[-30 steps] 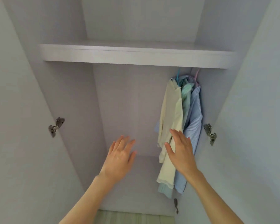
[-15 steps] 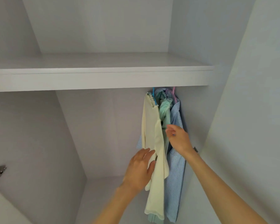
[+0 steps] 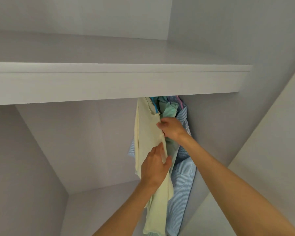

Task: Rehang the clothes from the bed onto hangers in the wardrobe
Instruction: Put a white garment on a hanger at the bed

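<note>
Hands pinch a soft cream top (image 3: 146, 133): left hand (image 3: 156, 167) low, right hand (image 3: 170, 127) at its edge.

Soft, even daylight filled the view, with no glare or hard highlights. The broad white laminate wardrobe shelf (image 3: 119, 82) caught the most light along its front edge, and the recess beneath it sat in mild grey shadow. Wide-angle distortion bowed the side panels outward toward the edges. Focus was fair, fabric detail slightly soft.

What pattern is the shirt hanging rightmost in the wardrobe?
Fine blue-and-white stripes on the shirt, head view.
</note>
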A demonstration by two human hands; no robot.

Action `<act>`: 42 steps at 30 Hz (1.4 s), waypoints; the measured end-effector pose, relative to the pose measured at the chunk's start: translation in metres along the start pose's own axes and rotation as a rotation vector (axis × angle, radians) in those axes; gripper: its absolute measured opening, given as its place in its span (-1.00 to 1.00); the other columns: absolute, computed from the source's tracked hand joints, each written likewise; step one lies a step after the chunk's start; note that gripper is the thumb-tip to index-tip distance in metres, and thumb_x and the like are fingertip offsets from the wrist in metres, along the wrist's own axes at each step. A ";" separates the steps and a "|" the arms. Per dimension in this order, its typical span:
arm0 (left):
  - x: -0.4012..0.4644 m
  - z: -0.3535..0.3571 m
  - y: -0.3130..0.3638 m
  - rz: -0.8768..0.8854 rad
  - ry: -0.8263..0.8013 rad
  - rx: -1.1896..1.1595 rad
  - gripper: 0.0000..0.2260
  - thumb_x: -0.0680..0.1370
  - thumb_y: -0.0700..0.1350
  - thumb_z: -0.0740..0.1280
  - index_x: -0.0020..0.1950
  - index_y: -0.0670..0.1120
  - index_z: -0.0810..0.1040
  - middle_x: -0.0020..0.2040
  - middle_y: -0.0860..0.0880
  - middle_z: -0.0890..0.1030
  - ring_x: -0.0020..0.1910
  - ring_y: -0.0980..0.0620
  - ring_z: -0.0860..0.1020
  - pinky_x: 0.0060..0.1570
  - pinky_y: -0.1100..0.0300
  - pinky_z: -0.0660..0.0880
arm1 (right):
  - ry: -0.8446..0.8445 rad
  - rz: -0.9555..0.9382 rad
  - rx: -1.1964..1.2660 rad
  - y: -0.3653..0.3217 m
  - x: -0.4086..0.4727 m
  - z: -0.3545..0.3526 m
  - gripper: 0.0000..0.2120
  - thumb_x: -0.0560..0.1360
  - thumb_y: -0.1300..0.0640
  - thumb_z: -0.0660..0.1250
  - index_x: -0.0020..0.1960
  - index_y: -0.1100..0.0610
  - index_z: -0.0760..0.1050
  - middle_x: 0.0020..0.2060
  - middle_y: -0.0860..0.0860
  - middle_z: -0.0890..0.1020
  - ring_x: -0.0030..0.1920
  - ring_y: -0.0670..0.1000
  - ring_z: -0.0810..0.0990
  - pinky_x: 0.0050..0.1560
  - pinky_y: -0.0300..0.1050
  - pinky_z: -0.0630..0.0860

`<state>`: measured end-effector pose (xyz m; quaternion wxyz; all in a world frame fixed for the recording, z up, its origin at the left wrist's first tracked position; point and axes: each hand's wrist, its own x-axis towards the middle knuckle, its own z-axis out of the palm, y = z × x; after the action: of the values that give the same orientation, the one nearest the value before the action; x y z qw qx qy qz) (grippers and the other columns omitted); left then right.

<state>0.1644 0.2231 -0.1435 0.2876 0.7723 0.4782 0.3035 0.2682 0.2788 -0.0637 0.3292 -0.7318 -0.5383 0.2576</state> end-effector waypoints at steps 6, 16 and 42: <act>-0.002 -0.003 -0.009 0.047 -0.016 -0.111 -0.48 0.60 0.00 0.21 0.50 -0.06 0.13 0.37 -0.02 0.39 0.32 0.06 0.37 0.26 0.22 0.33 | 0.113 -0.024 -0.012 -0.003 0.010 0.016 -0.80 0.56 0.19 0.20 -0.04 0.33 0.50 -0.23 0.08 0.49 -0.19 0.00 0.43 -0.41 -0.18 0.22; -0.023 -0.010 0.015 0.123 -0.006 -0.029 -0.42 0.55 0.12 0.24 0.50 -0.01 0.13 0.38 0.04 0.40 0.31 0.10 0.39 0.20 0.26 0.33 | 0.146 -0.068 0.011 -0.004 -0.011 -0.005 -0.90 0.57 0.20 0.16 -0.12 0.14 0.39 -0.35 -0.07 0.40 -0.17 0.00 0.42 -0.32 -0.24 0.28; -0.179 -0.040 -0.101 0.170 -0.083 0.246 -0.60 0.56 0.05 0.13 0.21 -0.20 0.51 0.11 -0.17 0.55 0.10 -0.22 0.50 0.10 -0.09 0.39 | 0.277 0.163 -0.207 0.127 -0.331 -0.006 -0.73 0.46 -0.19 0.29 -0.31 -0.05 0.40 -0.33 -0.09 0.57 -0.30 -0.04 0.43 -0.32 -0.27 0.29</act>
<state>0.0132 0.1041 -0.2264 0.1835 0.8514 0.4323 0.2336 0.2559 -0.0650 -0.1482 0.3013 -0.8313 -0.4504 0.1233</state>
